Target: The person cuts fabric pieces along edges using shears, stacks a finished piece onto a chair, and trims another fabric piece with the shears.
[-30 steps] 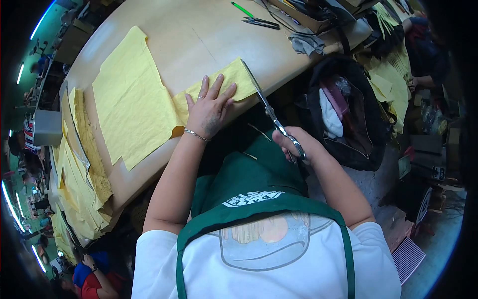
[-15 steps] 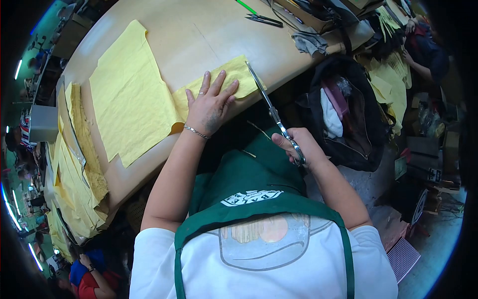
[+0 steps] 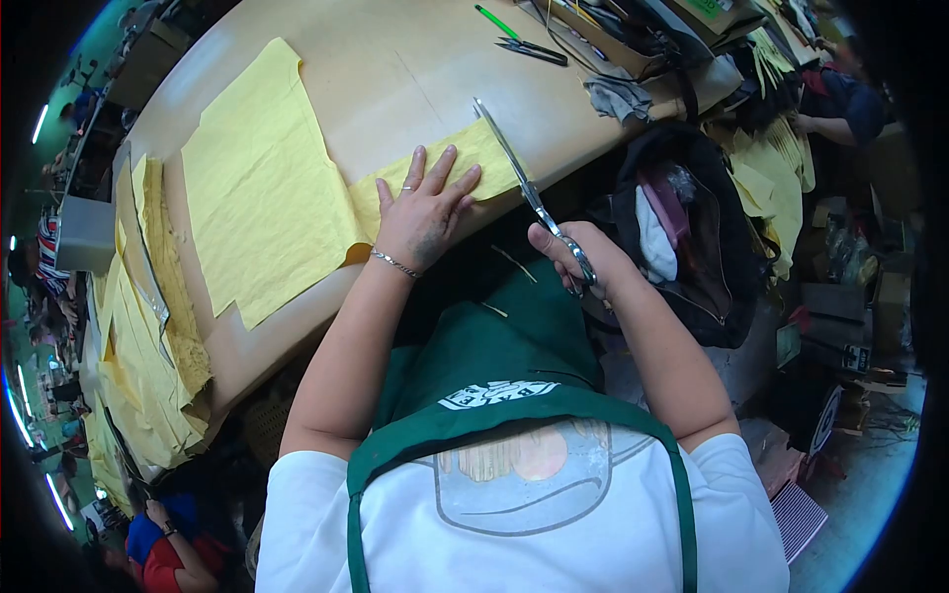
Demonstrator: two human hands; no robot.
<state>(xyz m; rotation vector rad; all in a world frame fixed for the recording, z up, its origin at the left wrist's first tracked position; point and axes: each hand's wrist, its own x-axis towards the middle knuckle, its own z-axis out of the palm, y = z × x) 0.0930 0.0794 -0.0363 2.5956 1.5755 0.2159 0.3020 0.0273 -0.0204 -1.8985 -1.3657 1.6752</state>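
Note:
My left hand point(image 3: 423, 212) lies flat with fingers spread on a narrow yellow piece of sheet material point(image 3: 481, 148), pressing it to the table. In my right hand point(image 3: 593, 259) is a pair of long metal scissors point(image 3: 534, 194), gripped by the handles. The blades lie across the right end of the narrow piece, with the tips past its far edge. Left of my left hand, a large yellow sheet point(image 3: 262, 188) is spread out. Its lower right corner meets the narrow piece, and I cannot tell whether the two are joined.
Stacked yellow material point(image 3: 148, 366) hangs over the table's left edge. Black thread snips point(image 3: 532, 51), a green pen point(image 3: 494, 20) and a grey cloth point(image 3: 618, 97) lie at the back. An open black bag point(image 3: 707, 287) is at my right. Other people are at both sides.
The scissors have moved forward and left, so their tips now reach beyond the narrow piece's far edge. My left hand stays on the piece. The whole view has shifted slightly.

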